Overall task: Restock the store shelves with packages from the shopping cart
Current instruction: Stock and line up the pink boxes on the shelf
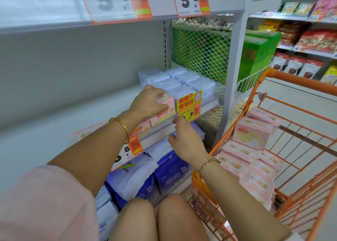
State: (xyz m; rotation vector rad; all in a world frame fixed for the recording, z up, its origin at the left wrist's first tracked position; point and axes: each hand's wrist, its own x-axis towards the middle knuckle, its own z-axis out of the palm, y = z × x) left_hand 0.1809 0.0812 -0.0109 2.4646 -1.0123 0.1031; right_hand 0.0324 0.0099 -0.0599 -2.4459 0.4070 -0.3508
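My left hand (148,100) grips a pink package (165,104) that sits on top of another pink package (161,117) at the front of the middle shelf (91,113). My right hand (184,136) hovers just below the yellow price tag (189,105) at the shelf edge, fingers loosely curled and holding nothing. The orange shopping cart (291,149) stands at my right, with several pink packages (251,135) piled inside it.
Pale blue packs (180,80) fill the right end of the middle shelf. Blue and white packs (164,173) lie on the lower shelf by my knees. A grey upright post (231,73) and mesh panel separate this bay from green boxes (255,54). Snack shelves stand far right.
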